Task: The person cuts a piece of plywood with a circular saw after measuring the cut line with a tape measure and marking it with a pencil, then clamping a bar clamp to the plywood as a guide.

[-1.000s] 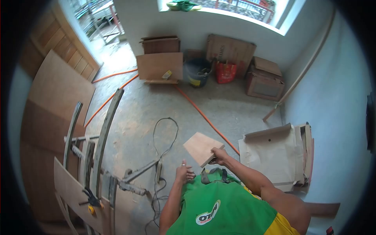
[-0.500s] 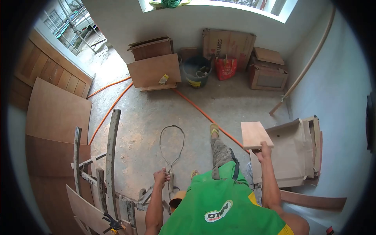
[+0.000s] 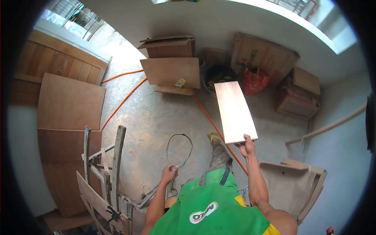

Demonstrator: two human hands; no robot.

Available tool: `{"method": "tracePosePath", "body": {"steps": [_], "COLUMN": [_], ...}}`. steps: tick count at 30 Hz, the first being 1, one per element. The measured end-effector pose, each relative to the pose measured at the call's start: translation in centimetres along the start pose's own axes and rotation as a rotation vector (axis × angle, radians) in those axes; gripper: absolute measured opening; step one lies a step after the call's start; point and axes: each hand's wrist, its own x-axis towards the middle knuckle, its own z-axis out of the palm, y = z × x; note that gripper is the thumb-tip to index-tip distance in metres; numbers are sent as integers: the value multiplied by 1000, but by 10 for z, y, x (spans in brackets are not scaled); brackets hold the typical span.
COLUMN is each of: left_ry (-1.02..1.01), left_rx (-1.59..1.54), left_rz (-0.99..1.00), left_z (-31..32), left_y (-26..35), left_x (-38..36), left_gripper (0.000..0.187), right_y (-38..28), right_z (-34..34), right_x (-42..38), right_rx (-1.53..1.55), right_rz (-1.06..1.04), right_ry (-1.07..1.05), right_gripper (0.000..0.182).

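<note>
My right hand (image 3: 247,147) grips the near end of a flat, pale wooden board (image 3: 235,111), thumb on top and the other fingers underneath. The board is held out in front of me, its far end overlapping the view of a dark bucket (image 3: 220,75). Lower and to the left, my left hand (image 3: 169,174) is closed on a thin dark cord (image 3: 167,150). The cord forms a loop beyond the fingers, and part of it hangs below the hand.
A rough wooden frame (image 3: 118,164) with a black clamp (image 3: 113,214) stands at left. Plywood sheets (image 3: 70,102) lean behind it. An orange hose (image 3: 207,117) crosses the floor. Boxes (image 3: 299,92), a red bag (image 3: 255,81) and stacked panels (image 3: 170,70) line the wall; opened cardboard (image 3: 284,188) lies right.
My right hand has lifted the board forward and to the left, and more of its length shows. The view has turned and tilted. My left hand still holds the cord.
</note>
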Motion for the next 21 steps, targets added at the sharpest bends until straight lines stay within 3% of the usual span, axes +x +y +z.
{"method": "tracePosePath", "body": {"steps": [2, 4, 6, 10, 15, 17, 19, 21], "left_ry": [179, 326, 446, 474, 440, 453, 464, 512], "left_rx": [-99, 37, -116, -128, -181, -218, -246, -377], "left_rz": [-2, 30, -163, -417, -675, -650, -635, -589], "left_z": [-11, -29, -25, -17, 10, 20, 33, 42], "left_y": [2, -30, -15, -63, -77, -90, -103, -92], "left_x": [-13, -21, -59, -113, -149, -145, -152, -145], "left_gripper": [22, 20, 19, 18, 18, 20, 22, 26], "right_y": [-7, -18, -25, -43, -77, -97, -128, -141], "right_z": [26, 65, 98, 153, 212, 237, 277, 294], "right_x": [69, 133, 198, 281, 347, 360, 339, 325], "right_rx": [50, 59, 64, 55, 70, 0, 120, 245], "right_rz": [83, 101, 97, 58, -1, -22, 85, -14], "right_ry": [-76, -69, -78, -42, -65, -239, -291, -461], "right_gripper": [43, 44, 45, 48, 45, 60, 96, 103]}}
